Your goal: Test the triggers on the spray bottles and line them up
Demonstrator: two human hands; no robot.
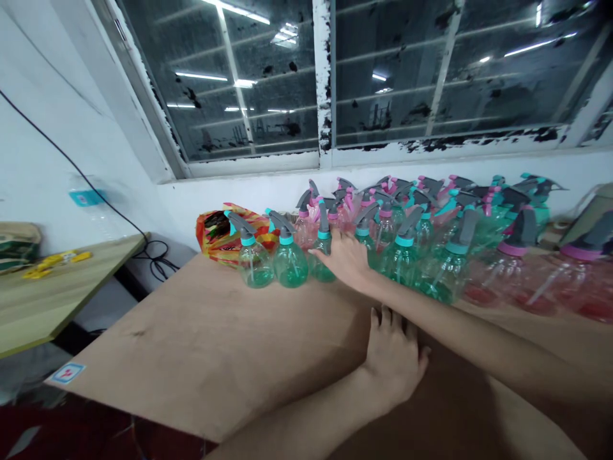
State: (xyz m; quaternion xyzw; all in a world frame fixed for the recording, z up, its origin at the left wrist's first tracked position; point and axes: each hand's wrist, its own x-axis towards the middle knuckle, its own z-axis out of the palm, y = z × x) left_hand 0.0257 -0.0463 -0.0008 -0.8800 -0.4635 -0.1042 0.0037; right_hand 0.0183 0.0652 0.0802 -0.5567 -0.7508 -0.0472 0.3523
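Observation:
My right hand (349, 259) reaches in from the right, its thumb stretched left across the front of a green spray bottle (324, 271). Its fingers point toward the back, just right of that bottle's neck, and do not visibly wrap round it. Whether they touch the bottle I cannot tell. Nearer to me, my left hand (395, 358) lies below the right forearm, fingers stretched out over the wooden table (230, 345), holding nothing. Two more green spray bottles (290, 267) with grey and turquoise trigger heads stand upright to the left. Larger green bottles (400, 259) stand right of my right hand.
Pink spray bottles (536, 287) crowd the table's right side, with more rows behind. A red-yellow plastic bag (218, 252) lies at the back left. A window (239, 83) sits above. Left is another table (62, 294) with yellow pieces (52, 260) and a black cable (160, 259) beside it.

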